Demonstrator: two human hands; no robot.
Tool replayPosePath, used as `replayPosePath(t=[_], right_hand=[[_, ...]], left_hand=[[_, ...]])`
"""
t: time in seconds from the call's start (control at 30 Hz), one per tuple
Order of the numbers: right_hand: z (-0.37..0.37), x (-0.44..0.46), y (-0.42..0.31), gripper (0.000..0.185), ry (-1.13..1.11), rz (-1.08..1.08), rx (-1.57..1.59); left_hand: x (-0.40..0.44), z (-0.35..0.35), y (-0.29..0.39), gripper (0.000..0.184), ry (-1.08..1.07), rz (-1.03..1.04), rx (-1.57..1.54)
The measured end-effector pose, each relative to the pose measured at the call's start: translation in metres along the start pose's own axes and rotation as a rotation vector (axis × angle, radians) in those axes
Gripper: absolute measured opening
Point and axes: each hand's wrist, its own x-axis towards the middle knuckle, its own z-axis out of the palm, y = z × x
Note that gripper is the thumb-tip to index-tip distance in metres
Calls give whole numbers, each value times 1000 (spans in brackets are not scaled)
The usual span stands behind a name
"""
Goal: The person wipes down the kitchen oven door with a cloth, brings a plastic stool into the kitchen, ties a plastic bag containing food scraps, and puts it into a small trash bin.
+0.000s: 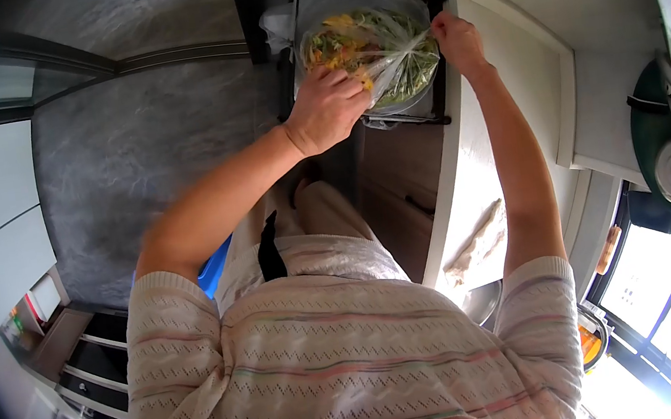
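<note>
A clear plastic bag (404, 52) full of leafy greens and yellow-orange scraps (337, 44) sits in a dark wire-framed rack or bin (302, 23) at the top of the view. My right hand (460, 42) pinches the gathered plastic at the bag's right side, drawing it into tight folds. On the near left of the bag, my left hand (329, 107) has its fingers curled down over the plastic; they seem closed on it, though the fingertips are partly hidden.
A white counter (474, 166) with a cloth (480, 245) on it runs along the right, beside brown drawers (399, 176). Pans and utensils hang at the far right near a bright window (659, 285). Grey floor (151, 157) lies to the left, with white cabinets (3, 228) beyond.
</note>
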Motion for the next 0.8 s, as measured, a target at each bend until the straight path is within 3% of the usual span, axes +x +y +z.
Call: replayPosePath(t=[0.17, 0.27, 0.37, 0.5, 0.7, 0.8], right_hand=[[4, 7, 2, 10, 76, -6, 128], [-9, 13, 2, 9, 162, -154, 71], [-16, 19, -3, 7, 201, -170, 78], [-3, 24, 4, 7, 197, -201, -19], [14, 27, 17, 10, 145, -33, -25], [0, 21, 14, 13, 155, 50, 96]], left_hand=[[16, 4, 4, 8, 146, 1, -147], [49, 11, 15, 10, 265, 42, -310], [61, 21, 25, 18, -59, -267, -742], [49, 22, 27, 20, 31, -538, -845], [18, 40, 25, 21, 109, -664, -917], [25, 26, 19, 23, 34, -824, -1124]])
